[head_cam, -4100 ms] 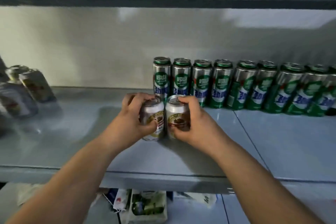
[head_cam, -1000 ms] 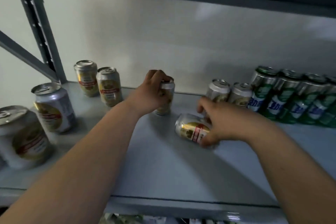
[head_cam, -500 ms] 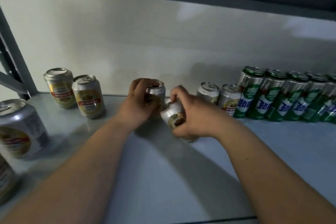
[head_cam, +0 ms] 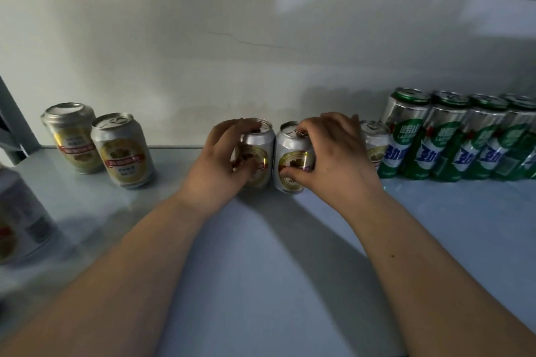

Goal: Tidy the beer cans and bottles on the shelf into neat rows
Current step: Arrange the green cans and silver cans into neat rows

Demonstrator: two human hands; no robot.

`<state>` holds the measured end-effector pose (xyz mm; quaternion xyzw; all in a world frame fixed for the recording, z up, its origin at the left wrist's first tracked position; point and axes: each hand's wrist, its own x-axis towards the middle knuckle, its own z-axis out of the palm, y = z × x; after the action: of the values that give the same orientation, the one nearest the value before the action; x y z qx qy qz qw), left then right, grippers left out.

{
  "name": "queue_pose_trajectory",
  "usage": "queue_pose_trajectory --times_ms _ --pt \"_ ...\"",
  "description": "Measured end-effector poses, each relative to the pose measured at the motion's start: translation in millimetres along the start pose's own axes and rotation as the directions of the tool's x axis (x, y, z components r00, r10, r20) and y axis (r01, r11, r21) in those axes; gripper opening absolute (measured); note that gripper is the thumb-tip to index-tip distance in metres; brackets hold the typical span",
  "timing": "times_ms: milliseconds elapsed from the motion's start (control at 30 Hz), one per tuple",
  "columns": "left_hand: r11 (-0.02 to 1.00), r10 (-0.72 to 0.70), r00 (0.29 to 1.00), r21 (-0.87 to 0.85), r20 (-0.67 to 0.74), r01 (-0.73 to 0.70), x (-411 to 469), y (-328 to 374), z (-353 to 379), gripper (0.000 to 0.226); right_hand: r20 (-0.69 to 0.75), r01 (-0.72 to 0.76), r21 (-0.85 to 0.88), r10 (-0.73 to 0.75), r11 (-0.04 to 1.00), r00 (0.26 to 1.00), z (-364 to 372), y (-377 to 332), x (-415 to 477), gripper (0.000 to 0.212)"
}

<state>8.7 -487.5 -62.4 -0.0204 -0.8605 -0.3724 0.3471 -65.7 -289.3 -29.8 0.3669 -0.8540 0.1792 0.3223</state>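
A wide flat stretch of the shelf [head_cam: 261, 284] lies under both arms, with room to slide things. A big blurry can [head_cam: 20, 217] stands at the near left edge, far to the left of the green cans [head_cam: 406, 136]. Farther in, the left hand [head_cam: 220, 162] grips a short silver can [head_cam: 259, 151], its fingers [head_cam: 232, 127] curled over the top rim. The right hand [head_cam: 333, 159] grips a second short can [head_cam: 290, 165] the same way, with its thumb low on the label. These two cans stand up side by side, just left of the green cans. Another short can [head_cam: 375, 143] peeks out behind the right hand and touches the first green can. The green cans stand packed in a row along the wall [head_cam: 232, 52]. Two gold cans [head_cam: 123, 151] stand well to the left, near the back edge and the shelf post [head_cam: 11, 124], with a gap between them and the held cans.
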Motion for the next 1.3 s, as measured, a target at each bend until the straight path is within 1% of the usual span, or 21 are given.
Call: queue_pose_trajectory --times_ms 133,300,400,467,567,667,900,1133,1200,1300 --pt "0.999 -0.039 0.999 0.022 -0.020 0.040 -0.9 0.4 6.0 0.069 0.005 -0.042 -0.020 0.043 0.999 0.999 5.3 4.4 0.0 0.067" --pt "0.999 -0.026 0.999 0.020 -0.043 0.027 -2.4 -2.2 8.3 0.072 0.037 -0.046 -0.003 0.046 0.999 0.998 7.5 4.1 0.6 0.073" --pt "1.000 -0.031 0.999 0.005 -0.030 0.031 -4.2 -2.5 8.2 0.078 0.087 -0.057 0.002 0.056 0.998 0.995 6.0 6.4 -2.5 0.085" --pt "0.998 -0.032 0.999 0.047 -0.014 0.033 -4.6 -1.0 7.3 0.083 0.109 -0.053 -0.013 0.054 0.999 0.993 6.0 7.0 -3.9 0.092" --pt "0.992 -0.022 1.000 0.123 0.014 0.021 -4.3 2.2 5.8 0.087 0.125 -0.056 -0.030 0.060 0.998 0.990 5.7 6.1 -4.3 0.097" --pt "0.987 -0.016 1.000 0.163 0.025 0.011 -5.2 4.4 4.9 0.089 0.133 -0.058 -0.044 0.064 0.997 0.989 4.8 4.9 -4.7 0.102" --pt "0.965 0.001 0.998 0.261 0.064 -0.017 -6.4 9.2 2.6 0.092 0.117 -0.055 -0.050 0.061 0.997 0.991 3.3 3.1 -5.2 0.104" --pt "0.945 0.017 0.999 0.326 0.044 -0.031 -6.9 11.3 0.7 0.087 0.140 -0.022 -0.044 0.028 0.999 0.990 3.0 -2.3 -5.8 0.103" --pt "0.947 0.000 0.999 0.321 0.032 -0.010 -7.0 11.3 -1.4 0.084 0.130 -0.014 -0.038 0.018 0.999 0.991 2.7 -5.4 -5.6 0.101" --pt "0.947 0.014 1.000 0.321 0.003 -0.015 -6.4 9.4 -5.1 0.081 0.108 0.003 -0.025 0.000 1.000 0.994 0.8 -10.5 -5.5 0.098"
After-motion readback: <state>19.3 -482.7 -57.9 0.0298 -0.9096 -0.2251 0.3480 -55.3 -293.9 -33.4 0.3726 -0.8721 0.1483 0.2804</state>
